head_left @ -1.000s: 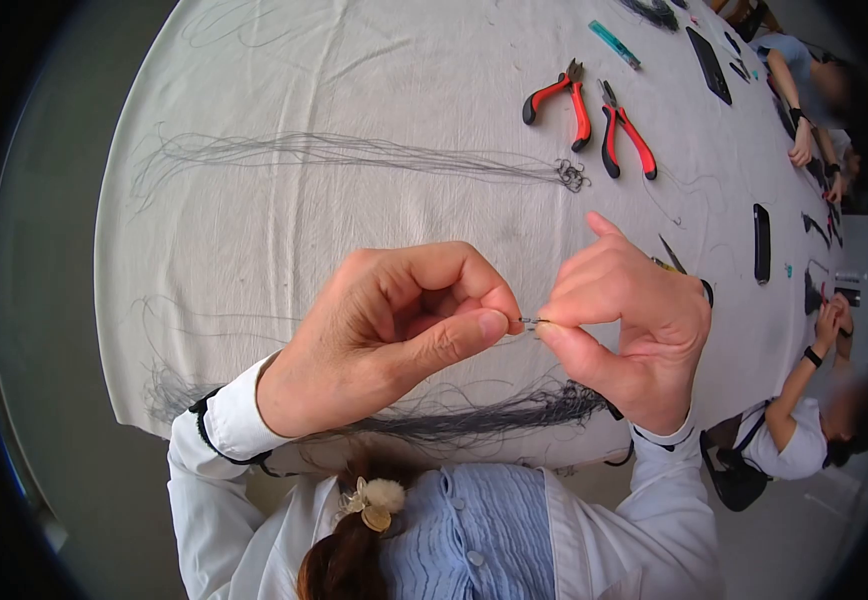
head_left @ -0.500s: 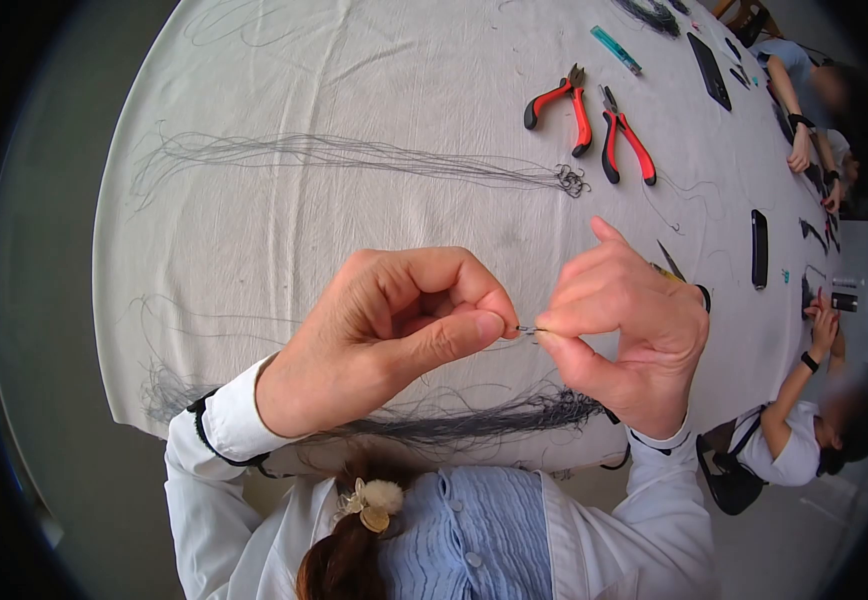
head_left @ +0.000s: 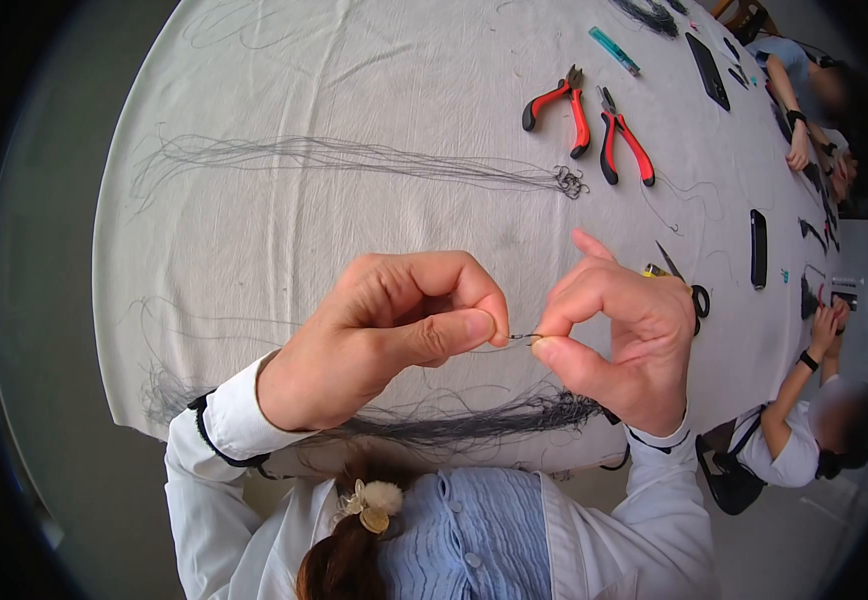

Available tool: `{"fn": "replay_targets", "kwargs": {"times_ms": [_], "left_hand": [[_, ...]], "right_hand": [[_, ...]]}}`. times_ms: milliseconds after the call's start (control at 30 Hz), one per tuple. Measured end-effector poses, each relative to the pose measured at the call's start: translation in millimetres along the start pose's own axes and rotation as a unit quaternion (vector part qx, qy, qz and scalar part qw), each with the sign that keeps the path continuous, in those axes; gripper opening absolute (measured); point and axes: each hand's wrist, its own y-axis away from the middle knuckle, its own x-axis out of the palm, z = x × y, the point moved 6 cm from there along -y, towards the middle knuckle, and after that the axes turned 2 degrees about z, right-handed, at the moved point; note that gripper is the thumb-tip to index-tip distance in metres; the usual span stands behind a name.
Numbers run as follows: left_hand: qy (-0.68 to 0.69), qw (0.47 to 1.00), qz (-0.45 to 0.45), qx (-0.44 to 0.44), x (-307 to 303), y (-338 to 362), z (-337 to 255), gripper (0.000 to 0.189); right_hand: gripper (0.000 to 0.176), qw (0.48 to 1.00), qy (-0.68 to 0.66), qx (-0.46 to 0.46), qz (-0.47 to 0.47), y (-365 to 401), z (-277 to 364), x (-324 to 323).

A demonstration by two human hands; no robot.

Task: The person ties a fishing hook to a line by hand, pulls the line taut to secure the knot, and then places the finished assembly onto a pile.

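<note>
Between my two hands is a small dark metal link (head_left: pixel 524 336), much like a fishing swivel; its exact kind is too small to tell. My left hand (head_left: pixel 394 340) pinches one end between thumb and index finger. The other end is in the thumb-and-finger pinch of my right hand (head_left: pixel 619 345), whose little finger sticks up. Below both hands lies a thick bundle of dark thin line (head_left: pixel 444 428). A second, sparser bundle of line (head_left: pixel 354 158) stretches across the table above them, with dark hook-like curls (head_left: pixel 571 181) gathered at its right end.
Two red-handled pliers (head_left: pixel 559 110) (head_left: pixel 626 140) lie beyond my right hand. Scissors (head_left: pixel 697 295) sit just beside it. A teal lighter-like object (head_left: pixel 614 51), a black phone (head_left: pixel 708 72) and another black device (head_left: pixel 758 249) lie on the white-covered table (head_left: pixel 434 90). Other people work along the right edge.
Both hands have shifted slightly left. My right hand's fingers have rolled a little around the link, and the scissors beside it show more fully.
</note>
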Motion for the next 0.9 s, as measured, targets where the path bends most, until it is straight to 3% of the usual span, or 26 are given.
{"fn": "replay_targets", "kwargs": {"times_ms": [300, 467, 700, 900], "left_hand": [[0.02, 1.0, 0.007, -0.007, -0.2, -0.7, 0.3, 0.013], [-0.111, 0.993, -0.021, 0.042, -0.3, -1.0, -9.3, 0.007], [-0.172, 0.983, -0.018, 0.057, 0.7, -1.3, -8.3, 0.012], [-0.294, 0.943, -0.021, 0.154, 3.8, -0.9, -16.6, 0.01]], "right_hand": [[0.008, 0.999, -0.032, 0.015, 0.01, 0.2, -1.7, 0.2], [0.01, 1.0, -0.005, 0.006, 0.0, 0.4, -0.7, -0.8], [0.012, 1.0, 0.019, 0.011, 0.009, -0.4, -0.8, 5.7], [0.012, 0.999, 0.026, 0.013, 0.041, -1.5, -1.9, 13.0]]}}
